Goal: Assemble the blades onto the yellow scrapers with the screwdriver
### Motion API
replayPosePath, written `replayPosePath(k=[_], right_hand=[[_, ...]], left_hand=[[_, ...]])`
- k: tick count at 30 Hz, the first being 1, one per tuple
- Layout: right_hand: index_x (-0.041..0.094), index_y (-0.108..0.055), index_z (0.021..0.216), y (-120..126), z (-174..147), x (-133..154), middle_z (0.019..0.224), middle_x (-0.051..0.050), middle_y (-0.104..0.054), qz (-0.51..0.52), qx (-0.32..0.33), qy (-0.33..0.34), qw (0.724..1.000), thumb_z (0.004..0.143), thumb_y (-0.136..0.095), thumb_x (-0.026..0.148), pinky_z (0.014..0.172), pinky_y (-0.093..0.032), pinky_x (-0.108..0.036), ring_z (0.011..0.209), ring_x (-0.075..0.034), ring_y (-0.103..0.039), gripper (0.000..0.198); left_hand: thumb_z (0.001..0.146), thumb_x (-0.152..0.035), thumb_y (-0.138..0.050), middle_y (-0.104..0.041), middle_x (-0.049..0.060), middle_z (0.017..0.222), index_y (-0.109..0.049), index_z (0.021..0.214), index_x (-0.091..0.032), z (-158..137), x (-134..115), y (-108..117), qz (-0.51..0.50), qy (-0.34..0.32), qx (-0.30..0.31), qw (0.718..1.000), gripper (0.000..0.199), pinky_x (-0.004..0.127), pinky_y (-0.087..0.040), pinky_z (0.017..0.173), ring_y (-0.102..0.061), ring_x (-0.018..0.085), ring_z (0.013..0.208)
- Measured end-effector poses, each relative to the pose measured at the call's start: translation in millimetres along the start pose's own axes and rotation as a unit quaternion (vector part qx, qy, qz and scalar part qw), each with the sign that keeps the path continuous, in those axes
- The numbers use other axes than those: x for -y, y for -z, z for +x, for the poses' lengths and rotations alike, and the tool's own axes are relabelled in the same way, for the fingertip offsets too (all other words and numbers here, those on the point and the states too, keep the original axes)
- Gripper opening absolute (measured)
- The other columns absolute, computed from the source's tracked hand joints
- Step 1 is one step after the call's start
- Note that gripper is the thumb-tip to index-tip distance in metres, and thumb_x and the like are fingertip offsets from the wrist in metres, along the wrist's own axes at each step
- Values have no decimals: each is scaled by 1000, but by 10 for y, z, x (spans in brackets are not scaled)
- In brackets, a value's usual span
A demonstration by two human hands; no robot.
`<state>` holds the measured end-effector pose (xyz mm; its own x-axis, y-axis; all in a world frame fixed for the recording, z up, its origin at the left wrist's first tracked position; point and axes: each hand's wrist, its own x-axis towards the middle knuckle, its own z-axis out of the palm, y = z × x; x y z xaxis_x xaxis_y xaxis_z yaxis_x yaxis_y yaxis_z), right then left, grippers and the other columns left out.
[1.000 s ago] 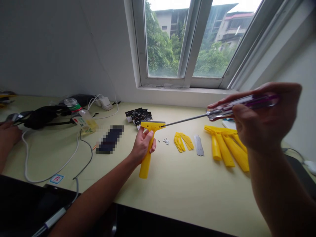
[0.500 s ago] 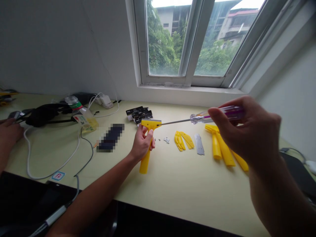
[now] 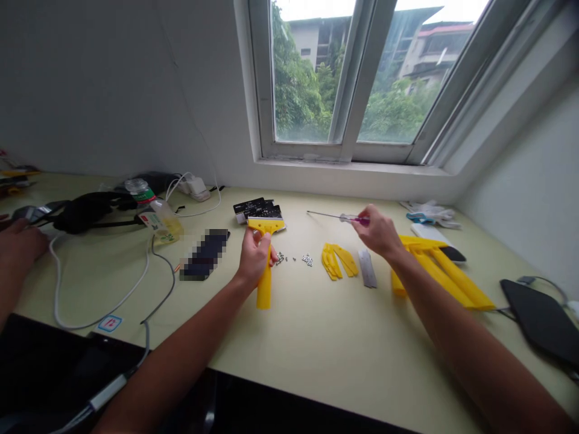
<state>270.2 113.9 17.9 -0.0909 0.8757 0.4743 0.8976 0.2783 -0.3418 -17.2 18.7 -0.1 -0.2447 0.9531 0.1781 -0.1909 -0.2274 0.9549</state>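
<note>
My left hand (image 3: 254,256) is wrapped round the handle of a yellow scraper (image 3: 265,226), its wide blade end pointing away from me. In my right hand (image 3: 379,228) is a screwdriver (image 3: 330,215) with a clear and purple handle, its shaft pointing left, the tip apart from the scraper. Small screws (image 3: 280,258) and a pile of small nuts (image 3: 307,260) lie between my hands. Yellow plastic plates (image 3: 337,260) and grey metal blades (image 3: 367,269) rest near my right hand. More yellow scraper handles (image 3: 446,274) lie partly behind my right forearm.
Black printed packets (image 3: 257,208) lie behind the scraper. A pixelated dark phone-like slab (image 3: 204,254), a bottle (image 3: 156,211) and cables are at left, with another person's hand (image 3: 22,241) at the edge. White gloves (image 3: 432,214) and a black device (image 3: 538,322) are at right.
The screwdriver tip has come away from the scraper's head. My right hand has moved forward and left with the screwdriver, and the scraper has shifted slightly left and turned.
</note>
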Motion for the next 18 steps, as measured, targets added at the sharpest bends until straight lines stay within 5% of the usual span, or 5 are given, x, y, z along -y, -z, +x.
replayPosePath(k=[7, 11, 18], right_hand=[[18, -66, 93, -304, -121, 49, 94, -11, -72, -47, 123, 64, 989, 83, -57, 22, 70, -47, -34, 83, -25, -64, 15], [20, -69, 98, -288, -249, 438, 108, -9, -71, -33, 146, 163, 975, 90, -53, 24, 85, -44, -37, 101, -25, -61, 18], [22, -69, 105, -426, -547, 1069, 98, -6, -73, -28, 196, 307, 931, 93, -51, 20, 82, -40, -35, 95, -22, -60, 22]], left_hand=[[85, -33, -60, -57, -2, 95, -45, 109, -23, -69, -13, -45, -5, -1, 48, 999, 30, 16, -37, 33, -52, 3, 41], [86, -32, -59, -57, -1, 91, -45, 108, -22, -68, -10, -48, -5, -7, 52, 999, 28, 16, -35, 32, -52, 3, 39], [84, -35, -61, -57, -4, 87, -44, 106, -23, -111, 11, -92, -7, 12, 66, 998, 31, 16, -36, 32, -52, 4, 39]])
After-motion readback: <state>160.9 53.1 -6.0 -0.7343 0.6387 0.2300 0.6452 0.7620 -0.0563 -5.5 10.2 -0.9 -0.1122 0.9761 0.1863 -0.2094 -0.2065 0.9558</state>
